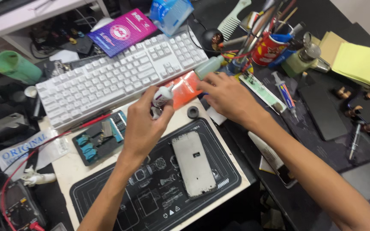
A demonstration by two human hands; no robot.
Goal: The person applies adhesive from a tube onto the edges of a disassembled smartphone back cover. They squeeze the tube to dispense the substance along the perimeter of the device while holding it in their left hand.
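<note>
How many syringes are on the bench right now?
2. One syringe with blue label lies right of the right hand, beside the green strip. A second grey syringe lies at the far right on the dark mat. Others may be hidden in the clutter.

Even, fairly bright indoor light falls from above, and shadows are soft and short. The white keyboard (120,79) and the yellow pad (362,64) come out nearly washed out, while the black desk (322,111) at right and the far left corner stay dim. A faint sheen lies on the dark mat (150,201). The right hand (228,96) is slightly smeared by motion; the left hand (144,124) is sharper. Straight edges bow a little toward the corners, and fine print is soft throughout.
</note>
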